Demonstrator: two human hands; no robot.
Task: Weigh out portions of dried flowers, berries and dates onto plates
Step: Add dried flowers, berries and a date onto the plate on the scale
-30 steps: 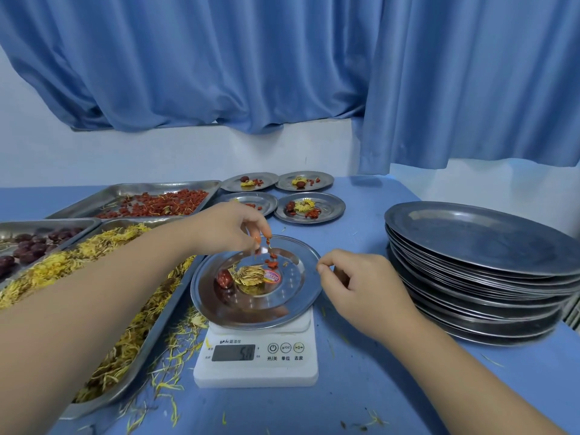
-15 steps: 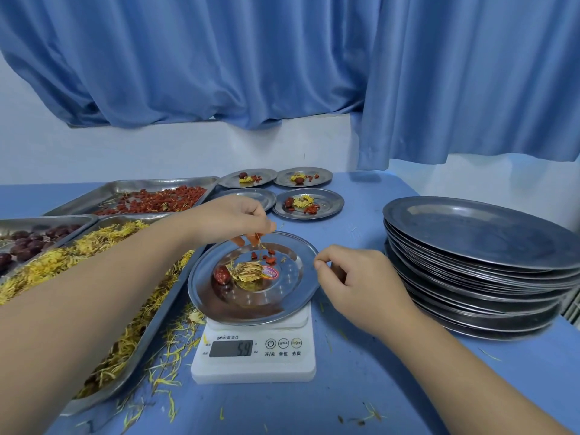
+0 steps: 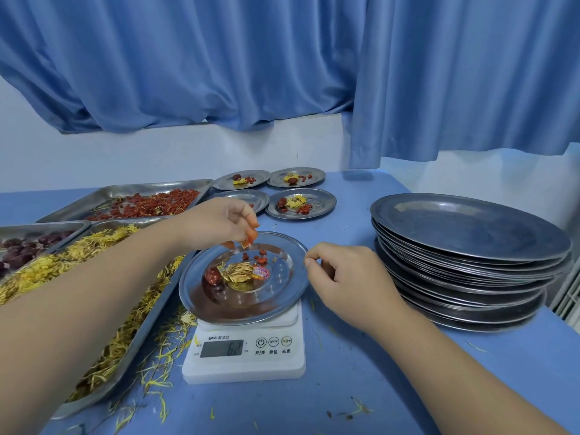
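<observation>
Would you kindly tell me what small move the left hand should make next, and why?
Probably let one or two more berries drop from the left hand onto the plate on the scale: it pinches them above the rim, and only a few lie beside the date and flower.
</observation>
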